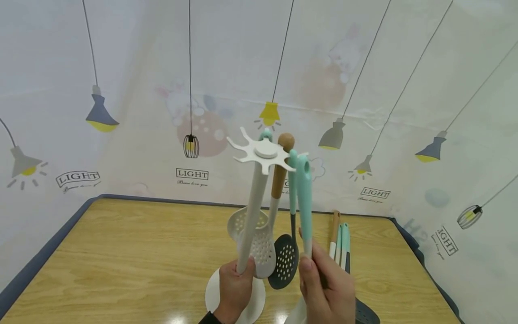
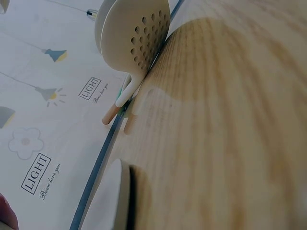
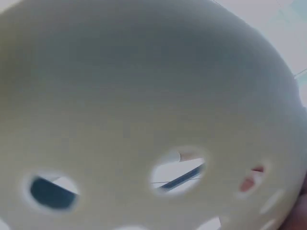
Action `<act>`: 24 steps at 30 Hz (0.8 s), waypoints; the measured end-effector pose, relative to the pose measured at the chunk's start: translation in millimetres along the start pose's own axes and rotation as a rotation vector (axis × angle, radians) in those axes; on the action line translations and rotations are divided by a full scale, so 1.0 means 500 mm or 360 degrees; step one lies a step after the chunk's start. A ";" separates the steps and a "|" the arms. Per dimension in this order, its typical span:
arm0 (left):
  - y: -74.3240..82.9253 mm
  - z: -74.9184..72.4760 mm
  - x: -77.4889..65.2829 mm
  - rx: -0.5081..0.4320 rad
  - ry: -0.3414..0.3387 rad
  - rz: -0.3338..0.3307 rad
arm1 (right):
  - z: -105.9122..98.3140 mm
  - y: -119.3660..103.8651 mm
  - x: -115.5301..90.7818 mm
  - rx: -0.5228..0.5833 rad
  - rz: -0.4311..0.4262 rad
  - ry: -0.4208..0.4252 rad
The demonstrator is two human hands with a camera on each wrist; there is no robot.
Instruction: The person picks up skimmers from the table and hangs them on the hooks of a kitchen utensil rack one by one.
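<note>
My left hand [image 1: 236,288] grips the white pole [image 1: 254,216] of a utensil stand with a round white base [image 1: 212,294] and a hooked, star-shaped top [image 1: 265,149]. Around the pole hang a wooden-handled white slotted spoon [image 1: 264,252], another white perforated head [image 1: 233,225] and a black skimmer [image 1: 285,261] with a mint handle. My right hand [image 1: 325,288] pinches a mint-handled white utensil [image 1: 305,198] upright by its neck. Its handle hole is near a hook; I cannot tell whether it is hooked. A white perforated head [image 3: 144,105] fills the right wrist view.
Right of my right hand, several utensils lie on the wooden table [image 1: 141,252], with a wooden handle [image 1: 335,225], mint handles [image 1: 345,238] and a black turner head [image 1: 366,311]. A printed curtain [image 1: 141,67] with lamp drawings stands behind the table's dark edge.
</note>
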State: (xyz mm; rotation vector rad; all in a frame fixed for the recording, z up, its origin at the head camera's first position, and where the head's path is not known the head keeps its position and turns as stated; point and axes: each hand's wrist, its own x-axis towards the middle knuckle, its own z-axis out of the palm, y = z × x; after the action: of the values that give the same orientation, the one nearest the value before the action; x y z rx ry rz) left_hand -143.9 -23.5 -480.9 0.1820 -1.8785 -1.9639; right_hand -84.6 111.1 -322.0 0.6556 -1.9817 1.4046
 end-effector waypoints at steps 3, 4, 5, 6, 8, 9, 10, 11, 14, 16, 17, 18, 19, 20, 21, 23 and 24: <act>0.001 -0.001 0.000 -0.0004 -0.0003 -0.0004 | 0.006 0.004 -0.001 0.0032 -0.0005 -0.0006; 0.001 -0.001 0.000 -0.0005 -0.0006 -0.0010 | 0.007 0.002 -0.002 0.0021 0.0018 -0.0007; 0.002 -0.002 0.001 -0.0006 -0.0012 -0.0014 | 0.009 0.000 -0.002 0.0008 0.0043 -0.0008; 0.002 -0.002 0.001 -0.0007 -0.0016 -0.0016 | 0.009 -0.002 -0.002 0.0003 0.0074 -0.0015; 0.004 -0.002 0.001 -0.0012 -0.0024 -0.0023 | 0.011 -0.008 -0.001 -0.0026 0.0143 -0.0022; 0.003 -0.002 0.001 -0.0009 -0.0019 -0.0023 | 0.011 -0.010 -0.002 -0.0042 0.0188 -0.0025; 0.004 -0.002 0.001 -0.0012 -0.0018 -0.0022 | 0.011 -0.010 -0.002 -0.0043 0.0191 -0.0030; 0.004 -0.002 0.000 -0.0009 -0.0013 -0.0021 | 0.012 -0.010 -0.002 -0.0044 0.0200 -0.0032; 0.002 -0.002 0.000 0.0003 -0.0001 -0.0028 | 0.015 -0.003 -0.004 -0.0029 0.0148 -0.0027; 0.001 -0.002 -0.001 0.0013 0.0002 -0.0041 | 0.018 0.003 -0.005 -0.0020 0.0079 -0.0024; 0.000 -0.002 -0.001 0.0017 0.0002 -0.0048 | 0.019 0.005 -0.005 -0.0016 0.0076 -0.0022; 0.000 -0.002 -0.001 0.0013 0.0001 -0.0052 | 0.021 0.008 -0.006 0.0008 0.0052 -0.0024; 0.000 -0.002 -0.001 0.0010 0.0001 -0.0054 | 0.023 0.010 -0.005 0.0027 0.0036 -0.0026; 0.001 -0.002 -0.001 0.0010 0.0003 -0.0051 | 0.025 0.010 -0.006 0.0025 0.0047 -0.0027; 0.001 -0.002 -0.002 0.0006 0.0003 -0.0044 | 0.026 0.010 -0.006 0.0033 0.0071 -0.0035; 0.003 -0.001 -0.002 0.0000 0.0005 -0.0027 | 0.028 0.008 -0.006 0.0041 0.0108 -0.0046; 0.004 0.000 -0.002 -0.0004 0.0005 -0.0019 | 0.029 0.006 -0.005 0.0044 0.0148 -0.0049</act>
State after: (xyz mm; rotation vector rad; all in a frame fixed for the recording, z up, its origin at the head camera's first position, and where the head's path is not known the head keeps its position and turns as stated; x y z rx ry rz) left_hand -142.4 -23.3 -479.1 0.1962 -1.8772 -1.9728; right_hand -87.8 98.5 -329.6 0.6076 -2.0431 1.4874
